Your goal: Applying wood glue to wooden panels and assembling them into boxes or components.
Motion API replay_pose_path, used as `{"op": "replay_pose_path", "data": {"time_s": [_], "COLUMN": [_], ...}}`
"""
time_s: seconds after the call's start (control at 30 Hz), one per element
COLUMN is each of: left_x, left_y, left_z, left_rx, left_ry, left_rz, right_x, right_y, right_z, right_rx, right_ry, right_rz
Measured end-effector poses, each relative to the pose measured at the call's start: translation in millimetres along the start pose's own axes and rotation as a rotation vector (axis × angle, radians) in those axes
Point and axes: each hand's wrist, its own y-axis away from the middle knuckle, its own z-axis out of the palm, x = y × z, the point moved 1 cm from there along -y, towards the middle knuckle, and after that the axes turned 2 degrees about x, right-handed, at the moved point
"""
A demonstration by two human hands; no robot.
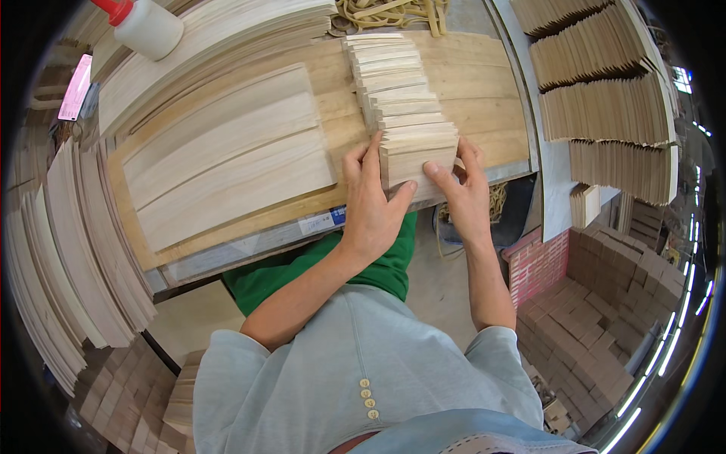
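A row of thin pale wooden slats (389,79) leans in an overlapping line across the wooden board on the bench. At its near end, several slats (416,155) are gripped between my two hands. My left hand (372,193) presses their left side, its thumb on the near face and its fingers along the far edge. Against the right side is my right hand (463,185), thumb on the front face and fingers curled round the edge. Left of the row, wide flat wooden panels (234,151) lie on the board.
A white glue bottle (149,29) with a red cap stands at the far left, near stacked long planks (219,53). Yellowish bands (389,11) lie at the back. Rows of slats (605,106) fill the right side. Stacked wooden blocks (582,333) sit low at right; boards (83,242) stand at left.
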Motion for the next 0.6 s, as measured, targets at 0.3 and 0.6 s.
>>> {"op": "replay_pose_path", "data": {"time_s": [0.3,0.6], "left_x": [45,61], "left_y": [5,-138], "left_z": [21,90], "left_rx": [-0.114,-0.087], "left_ry": [0.136,0.03], "left_rz": [0.119,-0.013], "right_x": [-15,-13], "right_y": [1,-156], "right_z": [-49,-78], "right_rx": [0.104,-0.002], "right_ry": [-0.158,-0.12], "right_rz": [0.0,0.025]}}
